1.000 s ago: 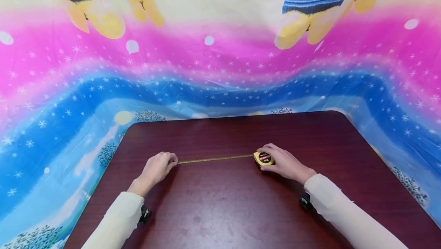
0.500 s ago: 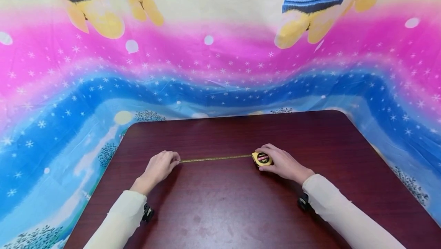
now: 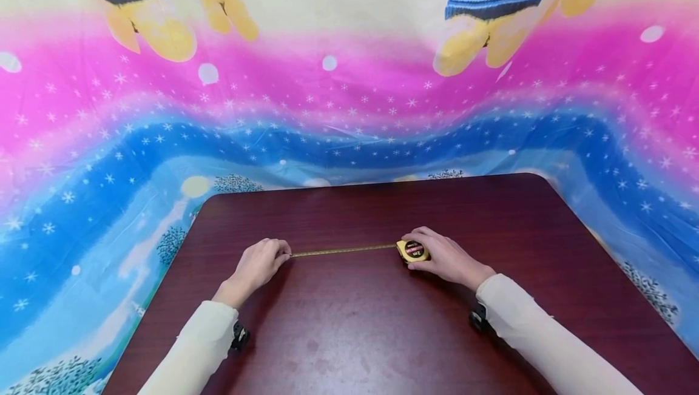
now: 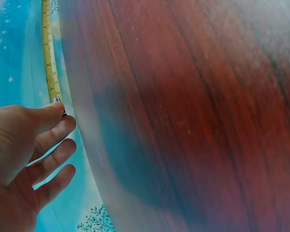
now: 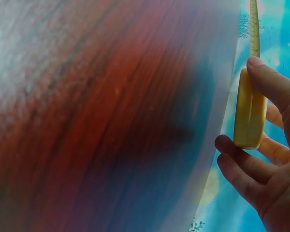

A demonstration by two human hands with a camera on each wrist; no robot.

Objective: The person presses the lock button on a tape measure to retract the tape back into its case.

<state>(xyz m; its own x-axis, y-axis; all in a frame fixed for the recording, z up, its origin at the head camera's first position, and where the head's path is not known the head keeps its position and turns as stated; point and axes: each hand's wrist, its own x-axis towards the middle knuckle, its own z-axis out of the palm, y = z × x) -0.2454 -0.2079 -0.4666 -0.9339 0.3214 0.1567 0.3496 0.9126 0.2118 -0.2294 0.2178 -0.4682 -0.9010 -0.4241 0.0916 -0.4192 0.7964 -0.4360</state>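
A yellow tape measure (image 3: 413, 250) with a dark round label marked 2m is gripped by my right hand (image 3: 449, 258), thumb and fingers on its case. From it a yellow blade (image 3: 344, 251) runs straight across to my left hand (image 3: 259, 266), which pinches the blade's end between thumb and index finger. In the left wrist view the numbered blade (image 4: 49, 58) and its metal end hook (image 4: 56, 100) show at the thumb tip. The right wrist view has the yellow case (image 5: 250, 111) edge-on, the thumb near where the blade comes out.
Both hands are over a dark red-brown wooden table (image 3: 349, 322) with rounded far corners. Behind it hangs a colourful printed cloth (image 3: 338, 104) with snowflakes and cartoon figures. A dark strap-mounted device (image 3: 240, 335) sits at the left wrist, another device (image 3: 479, 318) at the right.
My left hand has moved a little to the right and my right hand slightly to the left. The stretch of blade between them is shorter.
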